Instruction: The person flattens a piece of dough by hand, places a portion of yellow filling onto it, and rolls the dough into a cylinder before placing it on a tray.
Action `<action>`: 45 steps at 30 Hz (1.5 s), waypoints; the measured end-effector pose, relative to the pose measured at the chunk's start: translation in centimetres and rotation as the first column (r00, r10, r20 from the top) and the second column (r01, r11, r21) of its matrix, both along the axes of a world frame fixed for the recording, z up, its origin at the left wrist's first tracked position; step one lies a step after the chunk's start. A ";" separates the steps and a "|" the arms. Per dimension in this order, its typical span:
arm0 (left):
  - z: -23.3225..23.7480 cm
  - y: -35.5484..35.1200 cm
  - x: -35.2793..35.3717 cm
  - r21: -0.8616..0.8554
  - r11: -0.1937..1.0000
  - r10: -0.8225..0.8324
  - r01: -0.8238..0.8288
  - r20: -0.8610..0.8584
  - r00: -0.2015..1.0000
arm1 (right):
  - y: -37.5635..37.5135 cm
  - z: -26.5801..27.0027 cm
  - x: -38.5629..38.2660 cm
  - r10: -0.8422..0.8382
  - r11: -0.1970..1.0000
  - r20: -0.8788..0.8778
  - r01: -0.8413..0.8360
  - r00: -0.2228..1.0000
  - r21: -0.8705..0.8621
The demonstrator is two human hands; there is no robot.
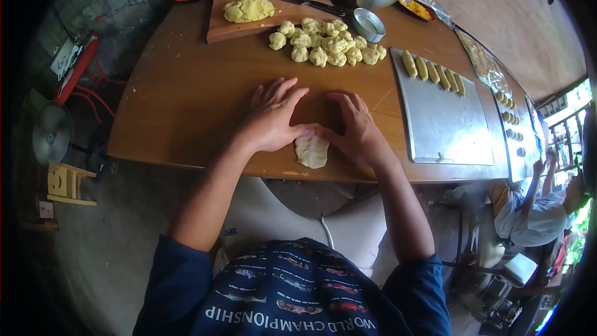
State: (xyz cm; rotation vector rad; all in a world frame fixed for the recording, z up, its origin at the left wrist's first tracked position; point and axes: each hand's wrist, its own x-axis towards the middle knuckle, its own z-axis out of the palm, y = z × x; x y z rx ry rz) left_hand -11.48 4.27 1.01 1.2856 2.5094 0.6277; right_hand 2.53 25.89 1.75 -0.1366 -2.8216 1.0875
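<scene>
A flattened oblong piece of pale dough (311, 151) lies near the front edge of the wooden table, its surface marked with ridges. My left hand (273, 115) rests on its left, fingers spread, with the thumb on the dough's far end. From the other side, my right hand (357, 127) brings its thumb to that same end, its fingers stretched out. Both thumb tips almost meet. Beyond my hands sits a cluster of yellowish dough lumps (323, 42). On the right, several rolled dough sticks (432, 73) line the far edge of a metal tray (444, 124).
A cutting board (217, 25) at the back carries a yellow dough mound (249, 9) and a long knife (297, 1). Beside the lumps stands a round metal tin (369, 24). Another tray (513, 130) with small pieces lies farther right, near a seated person (535, 214).
</scene>
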 end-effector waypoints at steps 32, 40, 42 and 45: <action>0.2 0.1 -1.0 -0.010 1.000 -0.009 0.008 -0.030 1.000 | 0.4 -1.8 -1.5 -0.047 0.998 -0.119 0.052 0.992 0.041; 0.3 0.7 -0.7 -0.029 0.999 0.040 -0.042 -0.067 0.997 | -0.4 -2.2 -1.3 -0.065 0.986 -0.166 0.088 0.984 0.139; 0.2 0.0 0.1 -0.014 0.999 0.039 -0.041 -0.079 0.996 | -0.4 -2.2 -0.9 -0.061 0.989 -0.175 0.083 0.983 0.120; -0.5 -0.5 0.4 0.002 0.999 0.033 -0.033 -0.111 0.993 | -0.7 -2.8 0.1 -0.004 0.973 -0.210 0.052 0.978 0.224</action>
